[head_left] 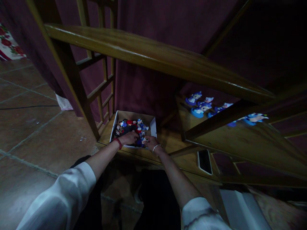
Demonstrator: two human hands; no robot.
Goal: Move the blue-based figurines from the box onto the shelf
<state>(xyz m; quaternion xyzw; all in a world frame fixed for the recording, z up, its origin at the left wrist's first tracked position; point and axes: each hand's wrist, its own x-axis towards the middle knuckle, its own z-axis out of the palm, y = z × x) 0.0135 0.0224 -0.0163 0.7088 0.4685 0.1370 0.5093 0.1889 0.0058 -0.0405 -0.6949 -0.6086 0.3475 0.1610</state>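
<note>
A shallow cardboard box [153,126] with pale sides stands on the wooden shelf and holds several small toy figurines [129,122] in red, black, blue and white. My left hand [129,138], with a red beaded bracelet, reaches over the front rim into the box. Its fingers curl downward among the figurines; what they hold is hidden. At the front right corner, my right hand [151,142], wearing a silver bangle, pinches a blue and white figurine [144,139]. The two hands are close together, with blue figurine parts between them.
Several purple and blue figurines on round bases [200,109] stand on a raised shelf [216,140] to the right. A phone [204,162] lies below it. A thick wooden rail [144,52] crosses above the box, and a lattice side panel [100,86] rises at left.
</note>
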